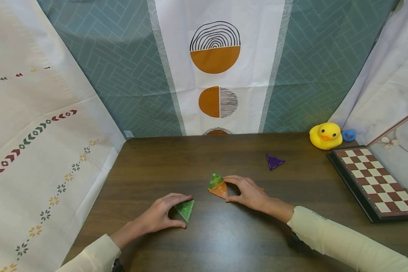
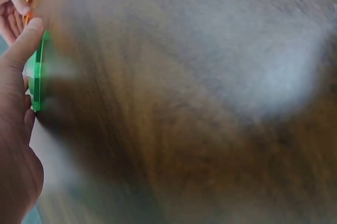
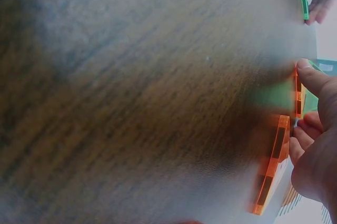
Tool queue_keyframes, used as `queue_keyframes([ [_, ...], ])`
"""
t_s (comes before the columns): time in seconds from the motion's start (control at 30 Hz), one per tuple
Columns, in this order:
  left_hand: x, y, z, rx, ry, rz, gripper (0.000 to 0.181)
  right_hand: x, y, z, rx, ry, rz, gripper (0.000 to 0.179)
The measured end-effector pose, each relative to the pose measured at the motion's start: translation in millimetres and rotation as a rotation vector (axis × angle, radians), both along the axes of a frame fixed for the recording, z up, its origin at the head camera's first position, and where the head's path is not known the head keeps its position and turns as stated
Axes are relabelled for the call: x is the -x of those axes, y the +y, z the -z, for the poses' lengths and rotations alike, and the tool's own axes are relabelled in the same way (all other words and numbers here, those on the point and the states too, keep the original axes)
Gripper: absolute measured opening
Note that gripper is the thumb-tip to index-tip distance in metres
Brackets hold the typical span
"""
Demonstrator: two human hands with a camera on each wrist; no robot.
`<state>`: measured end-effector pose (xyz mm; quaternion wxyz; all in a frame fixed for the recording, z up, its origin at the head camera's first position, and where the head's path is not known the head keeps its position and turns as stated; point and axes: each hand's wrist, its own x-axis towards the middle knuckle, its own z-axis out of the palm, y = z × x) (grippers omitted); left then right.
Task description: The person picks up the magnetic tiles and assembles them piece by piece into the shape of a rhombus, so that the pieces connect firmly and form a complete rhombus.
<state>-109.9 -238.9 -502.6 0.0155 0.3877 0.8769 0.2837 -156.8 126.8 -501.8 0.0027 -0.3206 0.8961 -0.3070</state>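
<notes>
My left hand (image 1: 159, 214) holds a green triangular magnetic tile (image 1: 186, 210) between thumb and fingers, at the middle left of the table. To its right, my right hand (image 1: 249, 192) pinches an orange triangular tile (image 1: 219, 190) by its edges. A second green triangular tile (image 1: 215, 180) lies against the far side of that orange one, edge to edge. Another orange tile (image 3: 273, 165) shows beside the right hand in the right wrist view; in the head view the hand covers most of it. Farther back lies a purple triangular tile (image 1: 274, 162), apart from both hands.
A framed checkered board (image 1: 377, 181) stands along the right edge of the brown wooden table (image 1: 204, 241). Behind it sit a yellow rubber duck (image 1: 325, 136) and a small blue one (image 1: 348, 135). Patterned cloths hang at the back and sides.
</notes>
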Motion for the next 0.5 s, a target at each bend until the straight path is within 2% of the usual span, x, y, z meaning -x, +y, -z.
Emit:
queue_keyframes([
  [0.5, -3.5, 2.3, 7.6, -0.065, 0.07, 0.01, 0.082, 0.1, 0.2, 1.3, 0.003, -0.005, 0.001, 0.071],
])
